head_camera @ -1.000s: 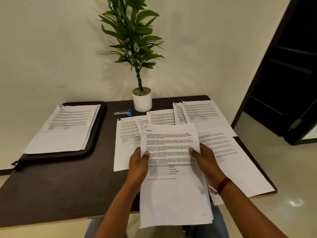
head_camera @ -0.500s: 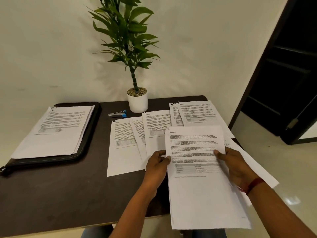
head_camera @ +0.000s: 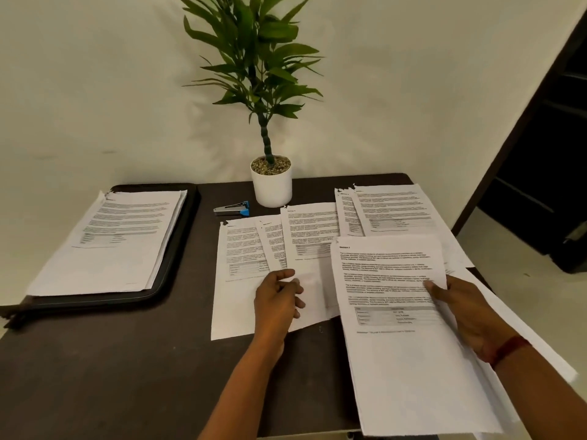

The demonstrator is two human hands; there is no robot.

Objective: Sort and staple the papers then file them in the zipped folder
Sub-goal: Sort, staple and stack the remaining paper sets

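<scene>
My right hand point(head_camera: 470, 315) holds a stack of printed pages point(head_camera: 409, 338) by its right edge, thumb on top, low over the table's right side. My left hand point(head_camera: 279, 300) hovers over the spread of sheets point(head_camera: 241, 258) in the middle, fingers loosely curled, holding nothing. More stapled sets point(head_camera: 390, 211) lie at the back right. A black zipped folder point(head_camera: 178, 249) lies open at the left with a pile of papers point(head_camera: 117, 242) on it. A small blue and silver stapler point(head_camera: 233, 208) sits beside the plant pot.
A potted plant in a white pot point(head_camera: 272, 185) stands at the back centre against the wall. The dark table point(head_camera: 127, 369) has bare surface at the front left. A dark doorway point(head_camera: 546, 154) opens at the right past the table's edge.
My left hand has let go of the stack and moved left over the spread sheets. The stack moved to the right, now held by my right hand alone.
</scene>
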